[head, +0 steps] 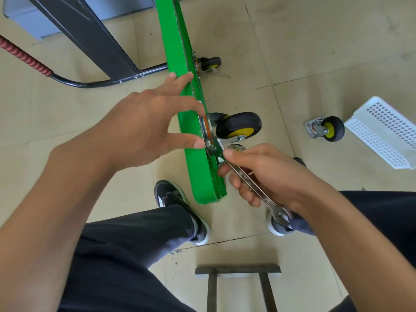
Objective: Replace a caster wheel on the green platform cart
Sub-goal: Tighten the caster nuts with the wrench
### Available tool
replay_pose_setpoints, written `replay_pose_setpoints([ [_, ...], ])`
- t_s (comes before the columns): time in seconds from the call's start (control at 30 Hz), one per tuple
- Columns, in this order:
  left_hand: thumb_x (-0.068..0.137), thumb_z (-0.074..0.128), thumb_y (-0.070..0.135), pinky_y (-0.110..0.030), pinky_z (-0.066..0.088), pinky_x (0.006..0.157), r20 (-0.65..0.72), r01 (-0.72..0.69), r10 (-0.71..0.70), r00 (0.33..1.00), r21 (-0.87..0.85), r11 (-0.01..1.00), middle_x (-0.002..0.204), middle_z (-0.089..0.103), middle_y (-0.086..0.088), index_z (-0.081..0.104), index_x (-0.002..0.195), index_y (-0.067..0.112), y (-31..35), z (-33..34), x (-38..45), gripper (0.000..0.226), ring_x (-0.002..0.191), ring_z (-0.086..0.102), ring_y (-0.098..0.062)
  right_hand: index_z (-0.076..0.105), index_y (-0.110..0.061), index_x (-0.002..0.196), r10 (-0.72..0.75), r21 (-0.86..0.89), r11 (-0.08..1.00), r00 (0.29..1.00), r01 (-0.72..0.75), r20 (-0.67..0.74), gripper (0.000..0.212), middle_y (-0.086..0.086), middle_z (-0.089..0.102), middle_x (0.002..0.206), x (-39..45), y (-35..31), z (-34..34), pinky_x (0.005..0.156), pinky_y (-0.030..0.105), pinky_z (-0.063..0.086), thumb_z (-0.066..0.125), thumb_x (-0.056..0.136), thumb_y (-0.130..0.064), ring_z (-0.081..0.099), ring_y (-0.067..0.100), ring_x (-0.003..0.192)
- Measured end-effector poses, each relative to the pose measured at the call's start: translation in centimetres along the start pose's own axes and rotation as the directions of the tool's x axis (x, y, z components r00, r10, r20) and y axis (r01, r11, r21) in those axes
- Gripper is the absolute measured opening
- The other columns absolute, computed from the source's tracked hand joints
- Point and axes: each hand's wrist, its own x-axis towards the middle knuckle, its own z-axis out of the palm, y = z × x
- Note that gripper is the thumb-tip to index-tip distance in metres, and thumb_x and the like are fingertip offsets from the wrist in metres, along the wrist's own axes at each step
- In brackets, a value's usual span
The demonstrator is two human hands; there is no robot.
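The green plastic platform cart (191, 122) is stood on edge on the tiled floor, its black-and-yellow caster wheel (239, 125) is steadied at the plate by the spread fingers of the left hand (144, 129), and a flat steel wrench (252, 185) is gripped in the right hand (267, 174) at the plate's bolt.

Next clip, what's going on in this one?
A person is working on a green cart tipped on its edge on the floor. The right hand grips a wrench set at the mounting plate of a caster wheel. The left hand steadies the cart, thumb by the plate. A loose caster lies on the floor beside a white basket.
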Motion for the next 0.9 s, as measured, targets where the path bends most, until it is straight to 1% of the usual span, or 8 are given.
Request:
replay_pose_setpoints([
  [0.07,0.064,0.039,0.08,-0.05,0.033,0.114,0.01,0.008,-0.008,1.0,0.005,1.0,0.167,0.011,0.009,0.057,0.123,0.044,0.1,0.0,0.0,0.071,0.153,0.013,-0.015,0.071,-0.001,0.096,-0.107,-0.038,0.994,0.992,0.104,-0.073,0.037,0.006,0.057,0.063,0.0,1.4,-0.3,0.041,0.026,0.038,0.054,0.102,-0.034,0.046,0.018,0.044],
  [0.13,0.064,0.039,0.081,-0.049,0.032,0.114,0.012,0.013,-0.013,1.0,0.006,1.0,0.167,0.01,0.01,0.057,0.122,0.044,0.1,-0.1,-0.1,0.071,0.153,0.013,-0.015,0.072,-0.005,0.095,-0.242,-0.126,0.966,0.958,0.224,-0.152,0.033,0.005,0.059,0.066,0.4,2.9,-0.2,0.045,0.028,0.04,0.054,0.102,-0.031,0.049,0.019,0.047],
  [0.23,0.063,0.039,0.081,-0.049,0.032,0.114,0.009,0.013,-0.013,1.0,-0.001,1.0,0.167,0.011,0.01,0.057,0.122,0.044,0.2,-0.2,-0.1,0.072,0.153,0.013,-0.015,0.072,-0.008,0.093,-0.362,-0.268,0.913,0.915,0.309,-0.18,0.029,0.008,0.065,0.073,1.4,4.5,0.0,0.051,0.027,0.046,0.053,0.103,-0.027,0.055,0.018,0.052],
  [0.3,0.063,0.039,0.08,-0.05,0.033,0.114,0.009,0.013,-0.013,1.0,-0.005,1.0,0.167,0.011,0.009,0.058,0.122,0.044,0.2,-0.2,-0.1,0.071,0.153,0.014,-0.016,0.072,-0.01,0.096,-0.376,-0.298,0.901,0.909,0.315,-0.177,0.027,0.009,0.067,0.077,2.0,5.2,0.3,0.053,0.023,0.047,0.053,0.103,-0.026,0.058,0.013,0.056],
  [0.4,0.064,0.04,0.08,-0.051,0.034,0.114,0.009,0.011,-0.011,1.0,0.002,1.0,0.167,0.011,0.01,0.057,0.121,0.044,0.2,-0.2,-0.1,0.07,0.153,0.014,-0.016,0.073,-0.015,0.103,-0.399,-0.325,0.886,0.9,0.329,-0.176,0.024,0.004,0.068,0.079,2.8,5.9,0.5,0.057,0.018,0.048,0.052,0.103,-0.027,0.06,0.007,0.059],
  [0.63,0.065,0.039,0.08,-0.049,0.033,0.112,0.017,0.013,-0.013,1.0,0.026,1.0,0.167,0.01,0.01,0.056,0.122,0.045,0.2,-0.2,-0.1,0.07,0.153,0.014,-0.016,0.072,-0.009,0.107,-0.455,-0.299,0.865,0.88,0.402,-0.135,0.026,0.006,0.069,0.08,3.7,6.6,0.9,0.065,0.024,0.056,0.052,0.102,-0.024,0.066,0.017,0.069],
  [0.8,0.065,0.04,0.079,-0.049,0.033,0.112,0.013,0.014,-0.015,1.0,0.032,0.999,0.167,0.009,0.01,0.056,0.123,0.044,0.3,-0.3,-0.1,0.069,0.153,0.014,-0.016,0.072,-0.008,0.104,-0.49,-0.392,0.822,0.863,0.412,-0.12,0.031,0.003,0.07,0.081,4.0,6.8,1.2,0.065,0.032,0.056,0.05,0.102,-0.031,0.067,0.014,0.069],
  [0.9,0.065,0.04,0.078,-0.049,0.032,0.112,0.009,0.015,-0.016,1.0,0.025,1.0,0.167,0.01,0.009,0.057,0.122,0.043,0.3,-0.2,-0.1,0.069,0.153,0.013,-0.016,0.07,-0.006,0.099,-0.527,-0.432,0.792,0.84,0.431,-0.128,0.035,0.005,0.068,0.078,4.1,6.5,1.5,0.063,0.033,0.055,0.049,0.103,-0.032,0.065,0.015,0.068],
])
